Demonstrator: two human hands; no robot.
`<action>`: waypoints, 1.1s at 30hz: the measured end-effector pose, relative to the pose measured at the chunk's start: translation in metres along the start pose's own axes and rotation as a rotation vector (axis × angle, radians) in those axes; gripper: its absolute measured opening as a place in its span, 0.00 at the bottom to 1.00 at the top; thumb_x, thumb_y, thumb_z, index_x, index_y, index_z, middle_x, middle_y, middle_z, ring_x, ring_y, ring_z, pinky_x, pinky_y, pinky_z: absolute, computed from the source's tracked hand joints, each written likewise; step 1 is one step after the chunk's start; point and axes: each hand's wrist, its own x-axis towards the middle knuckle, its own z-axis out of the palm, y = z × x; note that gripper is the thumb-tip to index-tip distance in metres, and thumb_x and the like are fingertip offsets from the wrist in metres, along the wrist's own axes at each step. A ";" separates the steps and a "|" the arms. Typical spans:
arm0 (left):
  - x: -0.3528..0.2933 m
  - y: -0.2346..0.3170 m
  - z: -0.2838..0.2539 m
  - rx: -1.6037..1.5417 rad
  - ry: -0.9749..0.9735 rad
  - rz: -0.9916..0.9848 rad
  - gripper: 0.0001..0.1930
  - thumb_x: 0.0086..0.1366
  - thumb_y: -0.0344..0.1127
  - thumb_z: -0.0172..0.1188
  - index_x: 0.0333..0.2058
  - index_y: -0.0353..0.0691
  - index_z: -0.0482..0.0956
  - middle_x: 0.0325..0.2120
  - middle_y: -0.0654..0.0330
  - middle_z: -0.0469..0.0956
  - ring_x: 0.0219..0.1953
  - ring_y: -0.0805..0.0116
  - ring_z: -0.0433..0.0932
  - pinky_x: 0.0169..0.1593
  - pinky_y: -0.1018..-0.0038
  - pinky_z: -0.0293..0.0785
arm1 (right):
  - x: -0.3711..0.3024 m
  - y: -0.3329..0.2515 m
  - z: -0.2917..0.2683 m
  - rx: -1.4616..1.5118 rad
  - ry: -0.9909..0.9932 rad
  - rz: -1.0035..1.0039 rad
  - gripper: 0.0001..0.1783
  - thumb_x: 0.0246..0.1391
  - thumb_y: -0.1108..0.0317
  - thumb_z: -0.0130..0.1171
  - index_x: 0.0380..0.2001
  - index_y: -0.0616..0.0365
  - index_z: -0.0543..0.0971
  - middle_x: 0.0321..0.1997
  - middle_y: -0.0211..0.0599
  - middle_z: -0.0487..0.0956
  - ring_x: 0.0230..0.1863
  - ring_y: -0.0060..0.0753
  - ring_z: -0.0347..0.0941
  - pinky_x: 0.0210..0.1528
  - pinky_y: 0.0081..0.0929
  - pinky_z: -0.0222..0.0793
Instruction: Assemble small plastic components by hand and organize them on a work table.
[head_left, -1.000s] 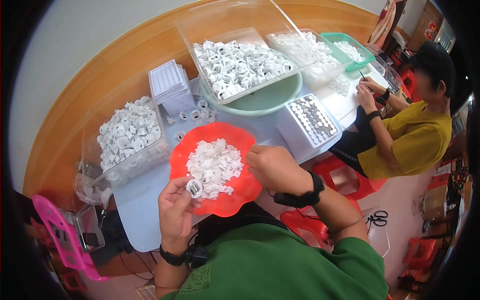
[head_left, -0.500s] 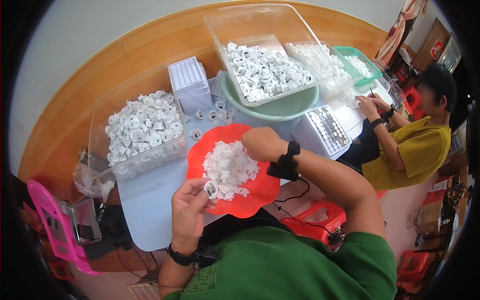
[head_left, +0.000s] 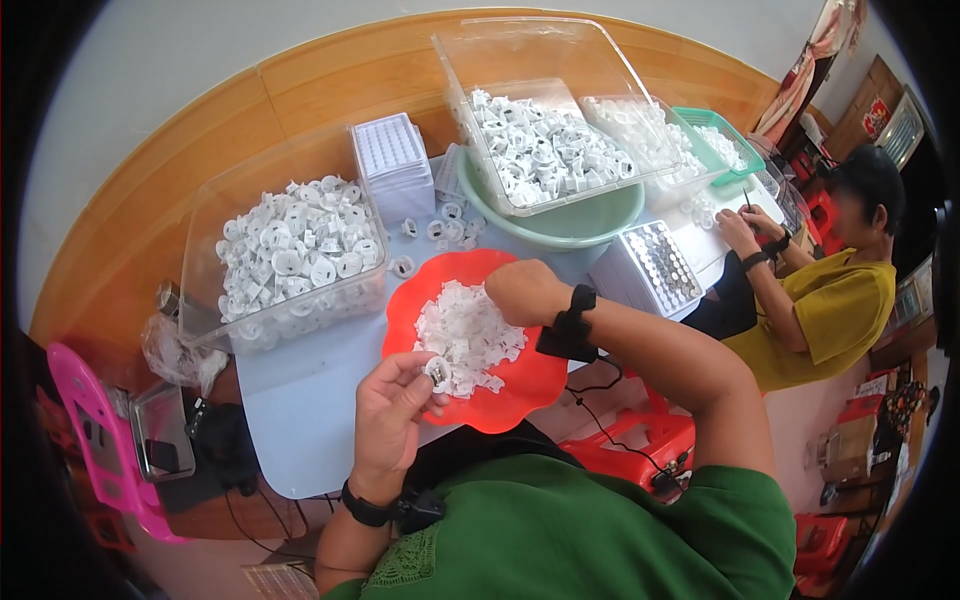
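Observation:
My left hand (head_left: pixel 392 410) pinches a small round white plastic part (head_left: pixel 437 374) with metal inside, between thumb and fingers. It is over the near left side of a red scalloped plate (head_left: pixel 535 385). A heap of small translucent white plastic pieces (head_left: pixel 468 335) lies on this plate. My right hand (head_left: pixel 528 293) is at the heap's right upper edge, back of the hand up, fingers curled. Its fingertips are hidden, so anything in them cannot be made out.
A clear bin (head_left: pixel 290 265) of white round parts stands left, beside stacked white trays (head_left: pixel 392 165). Loose parts (head_left: pixel 452 228) lie behind the plate. Another bin (head_left: pixel 555 140) rests on a green basin (head_left: pixel 560 235). A tray of round pieces (head_left: pixel 655 262) and a co-worker (head_left: pixel 820 290) are at right.
The whole view has shifted slightly. Both hands keep nearly the same places over the plate, the left still pinching the round part and the right still at the heap.

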 end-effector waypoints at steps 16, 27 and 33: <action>-0.001 -0.001 0.005 -0.043 -0.012 -0.032 0.11 0.62 0.25 0.55 0.44 0.29 0.73 0.28 0.58 0.77 0.29 0.73 0.77 0.32 0.81 0.75 | 0.001 0.018 0.017 0.115 0.076 -0.075 0.04 0.36 0.75 0.57 0.22 0.59 0.78 0.27 0.44 0.79 0.32 0.48 0.77 0.31 0.38 0.72; -0.005 -0.002 0.004 -0.027 -0.004 -0.004 0.11 0.63 0.26 0.56 0.43 0.29 0.73 0.29 0.57 0.78 0.28 0.72 0.77 0.31 0.81 0.74 | -0.004 0.010 0.014 0.000 0.102 -0.144 0.04 0.36 0.75 0.56 0.21 0.60 0.78 0.25 0.44 0.78 0.30 0.47 0.77 0.30 0.38 0.72; -0.007 -0.002 0.003 -0.021 0.002 0.021 0.11 0.63 0.28 0.55 0.43 0.29 0.73 0.30 0.56 0.78 0.27 0.71 0.78 0.30 0.80 0.74 | -0.003 0.001 0.009 -0.082 0.057 -0.142 0.05 0.38 0.75 0.56 0.23 0.59 0.79 0.26 0.43 0.79 0.31 0.44 0.78 0.32 0.37 0.73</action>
